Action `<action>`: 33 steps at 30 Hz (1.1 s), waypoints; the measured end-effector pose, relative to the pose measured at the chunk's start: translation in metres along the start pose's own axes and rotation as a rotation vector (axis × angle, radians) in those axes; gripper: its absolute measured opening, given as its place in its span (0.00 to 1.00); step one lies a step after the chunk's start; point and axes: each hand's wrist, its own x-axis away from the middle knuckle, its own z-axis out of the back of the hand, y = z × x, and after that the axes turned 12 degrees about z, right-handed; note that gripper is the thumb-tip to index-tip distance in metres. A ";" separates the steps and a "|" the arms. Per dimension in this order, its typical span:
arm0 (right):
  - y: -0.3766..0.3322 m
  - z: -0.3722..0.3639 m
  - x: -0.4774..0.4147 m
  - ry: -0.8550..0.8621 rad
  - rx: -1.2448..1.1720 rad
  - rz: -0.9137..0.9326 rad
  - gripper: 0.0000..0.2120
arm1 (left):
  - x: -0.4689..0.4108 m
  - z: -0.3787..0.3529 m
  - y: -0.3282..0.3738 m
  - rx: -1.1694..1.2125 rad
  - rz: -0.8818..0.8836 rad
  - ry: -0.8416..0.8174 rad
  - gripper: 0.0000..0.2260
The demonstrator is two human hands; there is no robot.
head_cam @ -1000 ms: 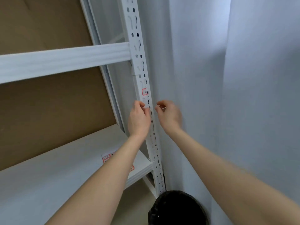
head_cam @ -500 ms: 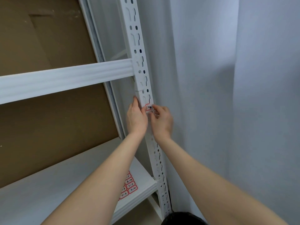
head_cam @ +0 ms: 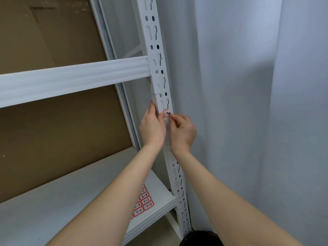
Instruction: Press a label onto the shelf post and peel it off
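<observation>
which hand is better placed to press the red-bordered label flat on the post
Right hand, probably: its fingertips already pinch the red-bordered paper label, while the left hand rests against the white slotted metal post.

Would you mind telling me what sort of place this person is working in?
Probably a storeroom or stockroom. A white slotted metal shelving upright carries a red-bordered handwritten label, a sheet of numbered labels lies on the shelf board, and brown cardboard backs the rack.
</observation>
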 end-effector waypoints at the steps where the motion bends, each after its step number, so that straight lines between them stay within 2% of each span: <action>1: 0.000 0.000 0.000 0.003 -0.003 -0.004 0.06 | 0.000 0.000 0.000 -0.001 -0.004 0.002 0.21; 9: -0.007 0.004 -0.009 -0.103 0.103 -0.017 0.07 | -0.002 -0.001 0.000 -0.013 0.012 -0.002 0.21; 14: -0.008 0.012 -0.012 -0.114 0.018 -0.113 0.07 | 0.001 0.000 0.001 0.009 0.034 -0.018 0.22; 19: -0.012 0.011 -0.019 -0.145 0.057 -0.163 0.05 | 0.001 0.000 0.001 -0.007 0.028 -0.023 0.22; 27: -0.015 0.011 -0.022 -0.221 0.174 -0.100 0.07 | 0.002 0.000 0.001 -0.017 0.006 -0.001 0.21; 33: -0.018 0.012 -0.030 -0.365 0.297 -0.059 0.09 | 0.002 0.000 0.000 -0.006 0.008 -0.009 0.21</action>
